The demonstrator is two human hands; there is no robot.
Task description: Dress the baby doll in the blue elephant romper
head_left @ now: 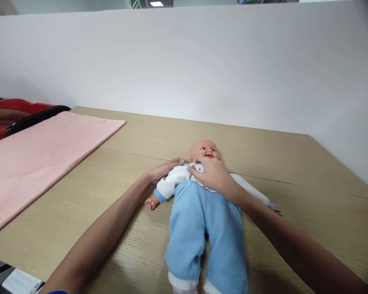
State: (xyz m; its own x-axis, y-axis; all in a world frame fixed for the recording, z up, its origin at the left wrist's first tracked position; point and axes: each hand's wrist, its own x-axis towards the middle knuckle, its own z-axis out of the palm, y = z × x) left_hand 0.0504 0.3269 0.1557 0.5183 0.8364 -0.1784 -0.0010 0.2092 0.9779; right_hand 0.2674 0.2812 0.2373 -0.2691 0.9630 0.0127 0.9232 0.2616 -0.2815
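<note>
A baby doll (213, 150) lies on its back on the table, its head toward the wall. It wears a fluffy outfit (188, 222) with blue trousers, white sleeves and a printed bib front. My left hand (165, 169) rests beside the doll's shoulder on the left, fingers stretched toward the collar and fingertips touching it. Across the chest lies my right hand (214, 174), its thumb and fingers curled on the cloth at the neckline just below the chin. Part of the bib print shows between them. The palm of that hand hides most of the chest.
A pink cloth (43, 159) is spread over the left of the wooden table (263, 151). Behind it stands a red and black object (27, 112), partly cut off. A white wall (184, 65) rises behind the table. At the lower left, a white object (21, 281) sits below the table edge.
</note>
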